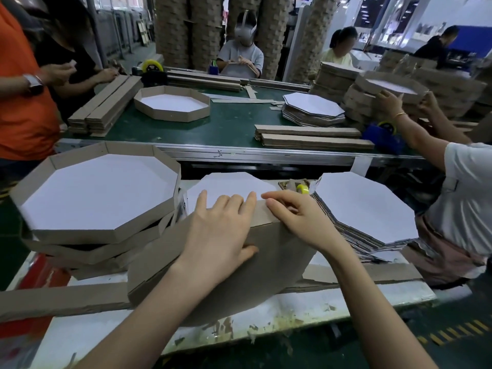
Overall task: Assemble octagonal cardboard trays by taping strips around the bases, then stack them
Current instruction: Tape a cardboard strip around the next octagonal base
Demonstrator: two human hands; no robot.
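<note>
The white tabletop (106, 339) is carrying everything. On its left side a stack of finished trays (95, 198) is sitting, and on its right side a pile of flat octagonal bases (367, 209) is lying. Between them, the person is tipping one base (226, 275) up on its edge, brown side facing us, with a cardboard strip (61, 299) running along its rim and out to the left.

The left hand (221, 230) is pressing flat on the base, thumb hooked underneath. The right hand (298, 217) is pinching the strip at the top corner.

The strip could be slipping off the edge if either hand lets go too soon, and then the wall would be going on crooked.

A yellow tape roll (303, 189) is peeking out behind the hands, mostly hidden. I cannot tell if any tape is on the strip yet.
</note>
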